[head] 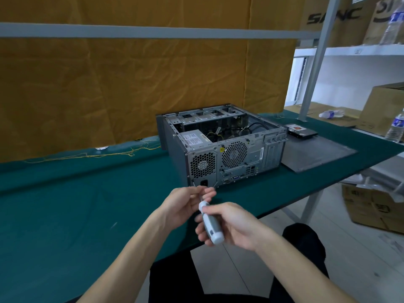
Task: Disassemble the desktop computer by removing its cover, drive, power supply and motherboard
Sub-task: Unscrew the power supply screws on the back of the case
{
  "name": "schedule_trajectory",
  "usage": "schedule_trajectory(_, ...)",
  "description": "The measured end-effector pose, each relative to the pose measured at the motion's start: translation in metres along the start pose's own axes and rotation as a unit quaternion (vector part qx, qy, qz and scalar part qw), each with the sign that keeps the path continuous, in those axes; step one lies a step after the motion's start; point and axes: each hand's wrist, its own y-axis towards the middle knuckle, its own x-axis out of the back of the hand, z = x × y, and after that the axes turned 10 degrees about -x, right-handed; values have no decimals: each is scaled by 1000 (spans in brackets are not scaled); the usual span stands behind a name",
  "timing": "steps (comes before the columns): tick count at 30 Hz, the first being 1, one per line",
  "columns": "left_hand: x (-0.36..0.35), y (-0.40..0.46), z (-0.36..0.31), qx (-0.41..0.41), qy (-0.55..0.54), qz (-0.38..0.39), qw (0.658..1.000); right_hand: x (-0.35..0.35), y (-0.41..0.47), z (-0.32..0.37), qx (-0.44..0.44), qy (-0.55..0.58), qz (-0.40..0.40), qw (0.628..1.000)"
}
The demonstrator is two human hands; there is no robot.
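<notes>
Right hand (236,226) wraps around the grey handle of a screwdriver (211,224) over the near edge of the green surface (65,215), while the left hand (185,204), just beside it, pinches the tool's tip between its fingertips. Just beyond both hands lies the desktop computer (220,145) on its side with its top open, holding the power supply (194,138) in the corner nearest the left hand and loose cables (238,131) behind it. Beyond the right hand, the removed cover (317,152) lies flat beside the case, the drive (301,131) at its far end.
</notes>
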Motion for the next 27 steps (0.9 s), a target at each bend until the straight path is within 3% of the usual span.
schedule_trajectory(3,1,5,2,-63,92,-52,992,-4,7,-5,64,-112,-135,982)
schedule_trajectory(5,-2,5,2,-63,64,-45,995,-1,6,-7,44,-47,-110,992)
schedule_trajectory(8,-4,5,2,-46,-16,-26,998,4,-2,-2,-34,107,57,992)
schedule_trajectory(9,-4,6,3,-45,-32,-21,998,7,-3,-1,-40,124,78,988)
schedule_trajectory(12,-4,4,6,-53,5,-43,998,3,1,-1,5,21,-11,1000)
schedule_trajectory(15,-5,6,7,-82,69,-84,991,-6,7,-7,82,-86,-122,985)
schedule_trajectory(17,-7,6,6,-73,38,-70,994,-7,8,-9,80,-39,-115,989)
schedule_trajectory(19,-6,5,6,-60,-9,-50,997,-5,5,-8,29,68,-44,996)
schedule_trajectory(21,-3,5,6,-55,-36,-36,997,-2,2,-7,-4,104,5,995)
schedule_trajectory(24,-2,4,8,-67,19,-61,996,-2,9,-10,46,-11,-102,994)
schedule_trajectory(27,0,7,8,-95,67,-87,989,-3,16,-12,100,-114,-228,962)
